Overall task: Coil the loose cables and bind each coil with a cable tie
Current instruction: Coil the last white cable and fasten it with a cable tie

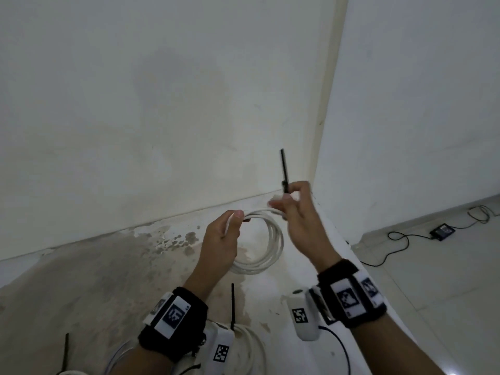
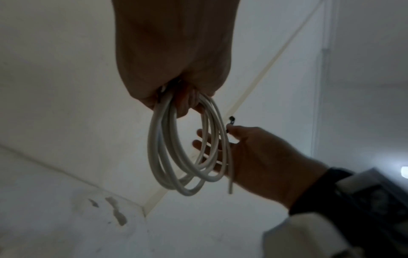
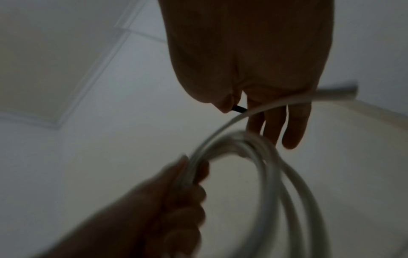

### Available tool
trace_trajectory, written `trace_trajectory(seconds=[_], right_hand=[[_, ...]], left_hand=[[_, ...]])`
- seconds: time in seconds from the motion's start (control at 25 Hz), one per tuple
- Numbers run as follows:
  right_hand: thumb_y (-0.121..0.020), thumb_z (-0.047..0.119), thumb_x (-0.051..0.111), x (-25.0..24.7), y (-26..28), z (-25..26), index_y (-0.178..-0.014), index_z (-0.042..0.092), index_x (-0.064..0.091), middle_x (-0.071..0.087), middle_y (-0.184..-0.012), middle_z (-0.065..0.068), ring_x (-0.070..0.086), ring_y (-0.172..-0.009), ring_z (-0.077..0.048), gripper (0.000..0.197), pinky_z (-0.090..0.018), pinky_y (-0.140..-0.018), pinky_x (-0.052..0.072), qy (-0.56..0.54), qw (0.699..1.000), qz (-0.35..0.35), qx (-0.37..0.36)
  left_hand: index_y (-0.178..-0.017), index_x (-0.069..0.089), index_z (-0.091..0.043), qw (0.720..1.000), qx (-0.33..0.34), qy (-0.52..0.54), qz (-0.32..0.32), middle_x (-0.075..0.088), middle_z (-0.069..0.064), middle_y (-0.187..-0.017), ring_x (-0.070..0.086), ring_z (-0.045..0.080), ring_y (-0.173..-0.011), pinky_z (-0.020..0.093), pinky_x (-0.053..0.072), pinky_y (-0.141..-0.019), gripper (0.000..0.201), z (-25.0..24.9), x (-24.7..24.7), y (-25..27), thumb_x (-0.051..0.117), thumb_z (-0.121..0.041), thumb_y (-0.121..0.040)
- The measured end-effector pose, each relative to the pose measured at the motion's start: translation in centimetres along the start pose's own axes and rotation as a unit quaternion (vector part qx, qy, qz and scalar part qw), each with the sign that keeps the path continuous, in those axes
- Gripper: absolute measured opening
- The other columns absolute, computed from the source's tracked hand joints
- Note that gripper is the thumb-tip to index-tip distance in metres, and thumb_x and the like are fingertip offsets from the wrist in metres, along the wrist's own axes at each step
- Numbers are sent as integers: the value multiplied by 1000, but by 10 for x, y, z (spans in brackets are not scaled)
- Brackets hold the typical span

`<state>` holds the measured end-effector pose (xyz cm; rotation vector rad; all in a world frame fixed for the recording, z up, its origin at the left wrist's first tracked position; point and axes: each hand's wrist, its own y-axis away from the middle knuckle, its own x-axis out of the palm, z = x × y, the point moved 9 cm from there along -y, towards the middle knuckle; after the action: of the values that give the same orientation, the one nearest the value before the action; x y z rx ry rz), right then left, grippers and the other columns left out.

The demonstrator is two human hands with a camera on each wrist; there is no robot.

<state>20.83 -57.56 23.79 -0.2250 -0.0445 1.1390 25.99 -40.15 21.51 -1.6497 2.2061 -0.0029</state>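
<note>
Corner of a room w/ white plastered walls point(image 1: 162, 104), stained at the base, above a blotchy pale concrete ledge point(image 1: 94, 280) in the head view. Pale tiled floor point(image 1: 446, 266) lower on the right, w/ a small black box on a thin black lead point(image 1: 442, 230) lying on it.

Held up over the ledge: round coil of white plastic-sheathed cable point(image 1: 266, 239), several loops, hanging free, not touching the surface. Left hand point(image 1: 221, 239) gripping the coil at its upper left, thumb and fingers point(image 2: 183, 103) curled tight round the bunched loops. Loose cut end of the cable dangling beside the coil in the left wrist view.

Right hand point(image 1: 300, 220) at the coil's upper right, thumb and forefinger pinching a thin black plastic cable tie point(image 1: 283, 169) that stands upright above the fist; other three fingers point(image 3: 293, 125) straight, slightly apart, lying behind the loops. Right wrist view blurred; tie only a short black stub there.

Near bottom edge of the head view: two more white cable coils point(image 1: 243, 345), partly hidden by the wrists, each w/ a black tie tail sticking up. Black wristbands w/ printed square markers point(image 1: 173, 315) on both wrists.
</note>
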Motion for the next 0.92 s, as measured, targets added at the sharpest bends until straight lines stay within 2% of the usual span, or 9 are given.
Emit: trace_trajectory(seconds=[0.12, 0.16, 0.24, 0.36, 0.44, 0.52, 0.64, 0.8, 0.92], right_hand=[[-108, 23, 34, 31, 3, -7, -112, 19, 40, 68, -75, -6, 63, -61, -17, 8, -28, -57, 51, -39, 997, 29, 67], [-108, 23, 34, 33, 4, -9, -112, 19, 40, 63, -70, -4, 56, -57, -14, 9, -22, -51, 46, -54, 994, 24, 87], [-107, 22, 35, 34, 2, -4, -114, 16, 41, 54, -72, -1, 49, -57, -7, 11, -13, -51, 41, -40, 996, 2, 85], [-108, 19, 33, 34, 2, 8, -112, 11, 40, 48, -77, 1, 48, -62, -4, 11, -16, -68, 50, 34, 999, 25, 35], [-107, 18, 32, 36, 6, 10, -110, 12, 40, 46, -76, 0, 46, -58, 0, 9, -19, -72, 51, 76, 995, 61, 18], [-107, 17, 32, 37, 8, 11, -108, 13, 39, 43, -71, 2, 42, -52, 0, 8, -25, -70, 49, 95, 993, 71, 8], [-107, 19, 34, 40, 8, 18, -106, 16, 38, 44, -67, 3, 44, -51, -1, 5, -46, -75, 53, 111, 991, 79, -16], [-107, 21, 35, 33, 5, 21, -110, 15, 41, 54, -77, 2, 55, -65, -6, 8, -38, -74, 53, 89, 995, 38, -6], [-106, 20, 36, 27, 7, 15, -110, 11, 41, 54, -81, -4, 54, -65, -9, 10, -29, -68, 52, 32, 999, -21, 19]], left_hand=[[-72, 53, -18, 990, -55, 127, -27, 31, -5, -51, 25, 9, -39, 21, 25, -43, 36, -4, -2, 3, 42, -34, -103], [-74, 53, -16, 986, -66, 149, -29, 30, -4, -52, 24, 9, -40, 20, 26, -43, 36, -6, 0, 6, 41, -34, -103], [-84, 57, -13, 985, -61, 158, -20, 33, -3, -53, 30, 10, -41, 24, 31, -43, 34, -9, 1, 14, 38, -33, -104], [-117, 54, -20, 997, -35, 67, 33, 62, 1, -67, 61, 15, -58, 25, 50, -60, 22, -9, -9, 13, 37, -26, -104], [-139, 37, -36, 997, -19, -7, 81, 70, 3, -87, 69, 18, -72, 34, 57, -71, 37, -11, -17, 10, 36, -28, -104], [-144, 37, -40, 990, 37, -101, 88, 68, -1, -101, 68, 16, -84, 38, 55, -78, 46, -24, -22, 9, 31, -36, -98], [-131, 56, -32, 967, 113, -216, 70, 66, -10, -114, 62, 7, -100, 30, 49, -88, 44, -53, -21, 7, 30, -43, -98], [-119, 62, -28, 987, -18, -38, 157, 67, -1, -89, 69, 18, -68, 36, 59, -70, 28, -46, -5, 7, 39, -35, -103], [-104, 66, -16, 975, -145, 116, 119, 47, 1, -70, 53, 15, -50, 29, 52, -54, 25, -33, 2, 11, 48, -33, -101]])
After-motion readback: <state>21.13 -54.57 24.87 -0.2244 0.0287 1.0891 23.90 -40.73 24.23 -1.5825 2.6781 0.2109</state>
